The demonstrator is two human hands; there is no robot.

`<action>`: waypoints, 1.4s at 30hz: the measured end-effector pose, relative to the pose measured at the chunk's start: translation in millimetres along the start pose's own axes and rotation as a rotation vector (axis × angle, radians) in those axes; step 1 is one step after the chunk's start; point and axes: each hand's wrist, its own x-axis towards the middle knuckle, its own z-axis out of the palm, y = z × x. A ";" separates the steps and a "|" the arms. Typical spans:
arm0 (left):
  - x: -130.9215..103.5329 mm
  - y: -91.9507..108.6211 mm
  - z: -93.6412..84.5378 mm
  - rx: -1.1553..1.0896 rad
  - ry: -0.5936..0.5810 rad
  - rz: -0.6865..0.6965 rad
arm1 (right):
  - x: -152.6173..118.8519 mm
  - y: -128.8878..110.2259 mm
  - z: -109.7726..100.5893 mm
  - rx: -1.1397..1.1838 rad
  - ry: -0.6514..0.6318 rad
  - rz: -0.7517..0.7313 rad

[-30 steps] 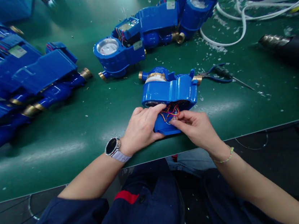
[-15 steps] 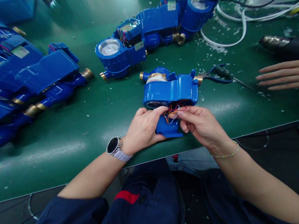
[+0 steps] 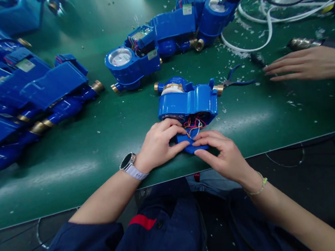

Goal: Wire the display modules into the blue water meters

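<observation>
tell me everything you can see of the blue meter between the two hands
The blue meter has a glossy, plastic-looking housing, brass-coloured ends, the right one threaded, and a whitish band on its far side. It lies on the green table near the front edge, its opening towards the person. Thin red, yellow and white wires show there, above a smaller blue part that both the left hand and right hand touch. Its inside is too dark to make out.

Bare left hand [image 3: 160, 144] and bare right hand [image 3: 224, 153] are facing each other, fingers [image 3: 172, 132] bending, by the green tabletop's [image 3: 69, 170] near edge.
</observation>
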 end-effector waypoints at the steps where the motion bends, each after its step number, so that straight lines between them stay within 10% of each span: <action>1: 0.8 0.5 0.7 0.007 0.010 0.002 | -2.6 -0.6 1.7 -0.017 0.001 -0.026; 19: 15.8 9.4 2.1 0.260 -0.044 0.225 | -10.6 -1.3 7.4 -0.088 0.041 -0.220; 42: 14.0 12.5 15.9 -0.225 0.105 -0.123 | -14.4 5.8 4.3 -0.104 0.070 -0.256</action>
